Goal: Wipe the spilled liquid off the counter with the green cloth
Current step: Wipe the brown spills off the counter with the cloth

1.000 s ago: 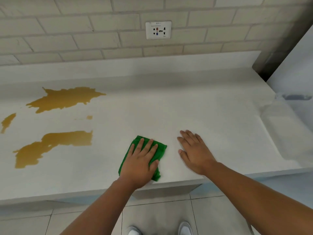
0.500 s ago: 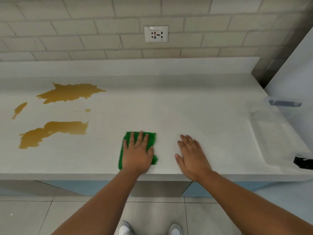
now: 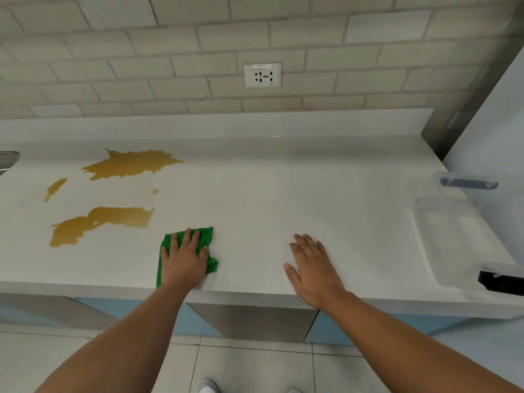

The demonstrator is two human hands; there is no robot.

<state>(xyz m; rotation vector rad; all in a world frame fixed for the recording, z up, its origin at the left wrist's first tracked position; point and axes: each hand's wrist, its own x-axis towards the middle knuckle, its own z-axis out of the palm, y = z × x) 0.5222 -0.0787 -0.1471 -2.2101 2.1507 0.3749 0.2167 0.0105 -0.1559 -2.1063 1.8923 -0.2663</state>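
The green cloth (image 3: 206, 236) lies near the front edge of the white counter (image 3: 269, 199). My left hand (image 3: 185, 258) presses flat on it with straight fingers and covers most of it. My right hand (image 3: 313, 268) rests flat on the bare counter to the right, fingers straight and holding nothing. Brown spilled liquid sits to the left in patches: a large far puddle (image 3: 130, 164), a nearer long puddle (image 3: 96, 224) just left of the cloth, a small streak (image 3: 54, 188) and a tiny drop (image 3: 154, 191).
A clear plastic container (image 3: 459, 231) with a blue handle stands at the counter's right end, with a black object (image 3: 500, 282) at its near corner. A wall socket (image 3: 262, 75) is on the tiled wall. A metal edge (image 3: 8, 158) shows at far left.
My left hand has slid the cloth a little left, toward the nearer puddle, and the cloth has bunched. The right hand stays flat on the counter. The view has shifted.
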